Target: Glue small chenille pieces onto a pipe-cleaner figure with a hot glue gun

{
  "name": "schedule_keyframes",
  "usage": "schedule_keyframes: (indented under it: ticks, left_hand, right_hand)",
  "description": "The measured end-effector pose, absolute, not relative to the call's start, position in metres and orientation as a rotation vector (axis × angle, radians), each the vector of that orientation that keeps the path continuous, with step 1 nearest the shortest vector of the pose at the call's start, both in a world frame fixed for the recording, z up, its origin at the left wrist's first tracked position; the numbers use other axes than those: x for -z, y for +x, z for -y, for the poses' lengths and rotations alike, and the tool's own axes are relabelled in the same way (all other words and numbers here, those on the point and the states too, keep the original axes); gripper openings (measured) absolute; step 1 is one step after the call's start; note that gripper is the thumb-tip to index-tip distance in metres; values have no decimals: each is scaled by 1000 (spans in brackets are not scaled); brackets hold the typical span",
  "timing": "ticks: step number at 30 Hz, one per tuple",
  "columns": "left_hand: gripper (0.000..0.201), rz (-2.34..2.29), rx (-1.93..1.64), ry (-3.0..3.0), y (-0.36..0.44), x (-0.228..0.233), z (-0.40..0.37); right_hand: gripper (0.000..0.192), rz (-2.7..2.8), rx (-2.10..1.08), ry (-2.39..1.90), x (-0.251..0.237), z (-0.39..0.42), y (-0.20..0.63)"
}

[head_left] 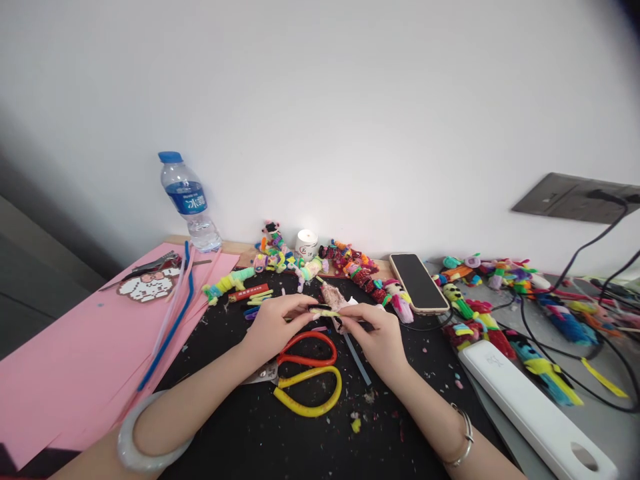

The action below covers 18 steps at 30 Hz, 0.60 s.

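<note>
Over the black mat [240, 427], both hands pinch a short, pale yellow and black fuzzy strip, apparently pipe cleaner [325, 311]. The fingertips of my left hand [277, 323] close on its left end. At the other end, the thumb and forefinger of my right hand [377, 333] are pressed together on it. Scissors [307, 393] with one red and one yellow handle lie just below, blades partly under my left wrist. Behind the fingers is a pinkish, crumpled-looking thing [331, 295], partly hidden. A translucent grey-blue stick [359, 363] lies beside my right hand.
Small pipe-cleaner figures [360, 270] line the back and right side. A phone [419, 283], white candle-like cup [307, 244], and water bottle [187, 200] stand or lie near the wall. Pink sheets [75, 347] cover the left; a long white device [535, 407] and black cables [530, 327] lie right.
</note>
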State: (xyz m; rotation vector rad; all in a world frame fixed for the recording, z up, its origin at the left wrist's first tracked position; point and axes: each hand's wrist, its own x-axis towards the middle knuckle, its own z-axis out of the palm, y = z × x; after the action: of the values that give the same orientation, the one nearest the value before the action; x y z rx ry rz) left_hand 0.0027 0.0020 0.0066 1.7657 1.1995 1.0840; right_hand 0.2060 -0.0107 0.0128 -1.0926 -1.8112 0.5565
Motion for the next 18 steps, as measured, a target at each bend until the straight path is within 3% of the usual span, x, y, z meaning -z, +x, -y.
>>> schedule_keyframes:
  ticks: [9,18]
  left_hand:
    - [20,-1152,-1047,1974,2,-6,1]
    - [21,-1141,-1034,2047,4,-8,3]
  right_hand:
    - [9,1712,-801,-1045,-12,12,202]
    - [8,1693,-812,-1070,-11,14,200]
